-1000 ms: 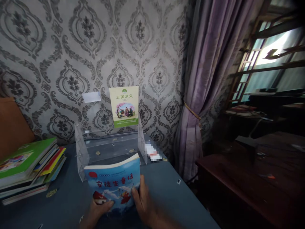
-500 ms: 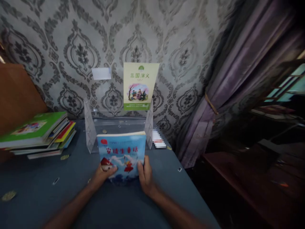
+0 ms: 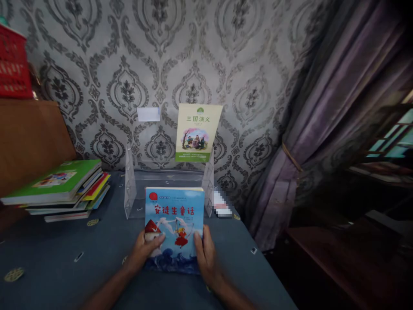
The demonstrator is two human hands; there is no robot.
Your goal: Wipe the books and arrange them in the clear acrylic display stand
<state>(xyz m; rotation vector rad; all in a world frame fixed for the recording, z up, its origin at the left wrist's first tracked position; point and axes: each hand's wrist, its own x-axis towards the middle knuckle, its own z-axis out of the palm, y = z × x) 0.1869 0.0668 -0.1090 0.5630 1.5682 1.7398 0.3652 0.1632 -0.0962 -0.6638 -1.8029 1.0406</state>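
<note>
Levelled since the earlier frame, the blue book (image 3: 176, 224) sits over the worktop (image 3: 58, 249). Left hand (image 3: 141, 253) grips its 8 o'clock side; its long axis points to 12, towards the clear stand (image 3: 130, 189); right hand (image 3: 208, 255), equally close, grips at 4.

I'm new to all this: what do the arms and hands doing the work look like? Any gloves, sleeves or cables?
They are a person's, not a machine's. The left hand and right hand are bare, with no gloves or rings to be seen. The left forearm and right forearm show no sleeves, cables or markings within view.
</note>
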